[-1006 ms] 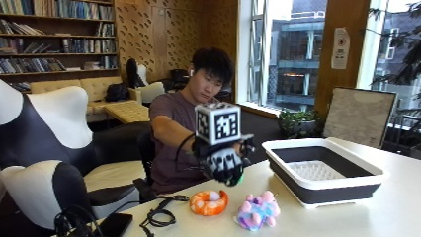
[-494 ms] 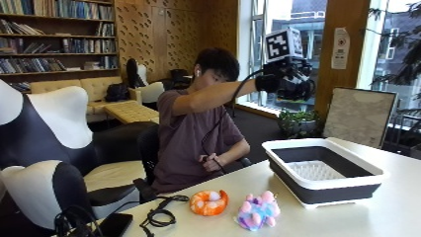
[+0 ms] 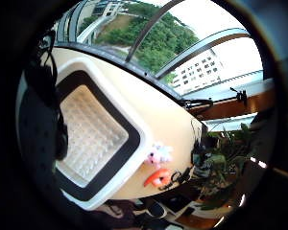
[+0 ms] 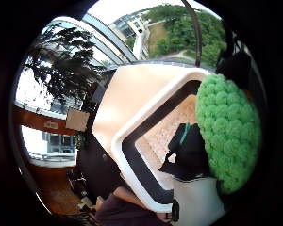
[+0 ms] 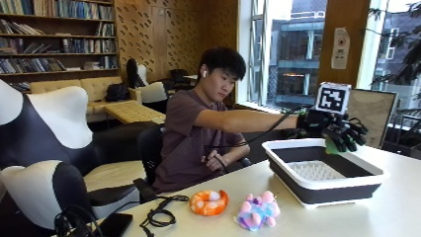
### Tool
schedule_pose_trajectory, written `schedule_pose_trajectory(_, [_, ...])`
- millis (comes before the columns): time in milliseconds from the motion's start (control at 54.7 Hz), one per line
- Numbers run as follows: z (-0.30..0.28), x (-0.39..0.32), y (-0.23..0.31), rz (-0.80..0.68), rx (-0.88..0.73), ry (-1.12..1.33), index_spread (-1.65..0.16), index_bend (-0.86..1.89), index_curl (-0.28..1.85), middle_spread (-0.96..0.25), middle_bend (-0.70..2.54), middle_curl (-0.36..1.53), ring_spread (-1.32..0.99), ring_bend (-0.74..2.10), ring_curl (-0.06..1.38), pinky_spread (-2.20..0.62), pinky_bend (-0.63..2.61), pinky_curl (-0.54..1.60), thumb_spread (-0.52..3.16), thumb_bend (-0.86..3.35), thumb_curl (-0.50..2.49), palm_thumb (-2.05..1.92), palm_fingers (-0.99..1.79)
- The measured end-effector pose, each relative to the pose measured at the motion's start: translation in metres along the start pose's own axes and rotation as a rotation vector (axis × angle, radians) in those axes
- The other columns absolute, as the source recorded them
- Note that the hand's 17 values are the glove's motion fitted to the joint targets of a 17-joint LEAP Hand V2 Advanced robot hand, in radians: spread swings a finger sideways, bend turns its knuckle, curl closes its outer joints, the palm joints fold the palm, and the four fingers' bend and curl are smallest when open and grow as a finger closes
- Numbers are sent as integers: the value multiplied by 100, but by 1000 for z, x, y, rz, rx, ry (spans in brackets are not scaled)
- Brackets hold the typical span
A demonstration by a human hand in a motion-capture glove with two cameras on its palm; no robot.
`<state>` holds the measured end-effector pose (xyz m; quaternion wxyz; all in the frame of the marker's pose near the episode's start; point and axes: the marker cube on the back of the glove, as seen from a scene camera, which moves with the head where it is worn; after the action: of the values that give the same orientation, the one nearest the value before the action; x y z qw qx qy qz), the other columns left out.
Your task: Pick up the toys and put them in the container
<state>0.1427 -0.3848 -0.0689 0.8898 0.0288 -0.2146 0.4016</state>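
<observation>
**Green toy held over the container**

The gloved right hand point(image 5: 343, 134) hangs above the far side of the white and dark container point(image 5: 329, 191), fingers curled around a green knitted toy point(image 4: 228, 136). An orange toy point(image 5: 209, 202) and a pink toy point(image 5: 258, 211) lie side by side near the table's point(image 5: 368, 222) front edge, beside the container.
</observation>
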Motion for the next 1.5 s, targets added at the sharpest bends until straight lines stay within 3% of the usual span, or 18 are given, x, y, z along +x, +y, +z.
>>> schedule_pose_trajectory(18, [3,-1,0,12,-50,-9,-27,40,52,-27,87,82,-32,144,63,-37,137,60,73,-3,96,53,62])
schedule_pose_trajectory(55, [7,-1,2,-6,-129,-5,-26,23,51,-23,62,76,-28,134,62,-32,138,62,88,-16,86,22,-7])
schedule_pose_trajectory(91, [8,4,6,-45,-168,35,-25,17,51,-17,52,71,-22,125,61,-25,136,62,93,-16,80,8,-33])
schedule_pose_trajectory(110, [9,7,7,-58,-171,62,-26,15,49,-21,61,73,-27,137,62,-31,142,60,99,-3,81,20,23])
schedule_pose_trajectory(128, [8,10,8,-66,-166,92,-25,7,41,-14,43,65,-20,112,51,-22,131,53,100,-14,75,2,-36])
schedule_pose_trajectory(165, [4,15,11,-58,-143,124,-24,8,38,-9,33,62,-16,101,50,-17,127,53,102,-15,69,-10,-48])
schedule_pose_trajectory(311, [-28,32,30,71,-107,77,-23,5,30,0,16,52,-6,79,38,-6,113,44,110,-11,53,-15,-35])
schedule_pose_trajectory(439, [-56,61,61,93,-106,76,-22,5,25,3,14,46,-2,70,34,-1,106,40,113,-10,42,-14,-31])
schedule_pose_trajectory(677, [-96,157,140,166,-76,81,-22,6,19,3,14,39,0,56,29,2,95,36,115,-9,30,-13,-29])
schedule_pose_trajectory(842, [-90,210,168,195,-41,41,-22,6,16,2,14,35,1,51,28,2,91,35,117,-8,25,-11,-27])
schedule_pose_trajectory(988, [-49,240,177,184,-34,13,-23,7,15,-1,15,33,0,52,29,2,86,34,120,-5,24,-7,-21])
schedule_pose_trajectory(1391, [174,254,169,225,-401,-75,-24,12,16,1,16,31,2,38,26,5,84,34,120,-4,25,-4,-22])
schedule_pose_trajectory(1500, [200,252,164,264,-267,-141,-27,21,21,0,14,30,4,18,22,8,86,35,114,-4,25,-4,-14])
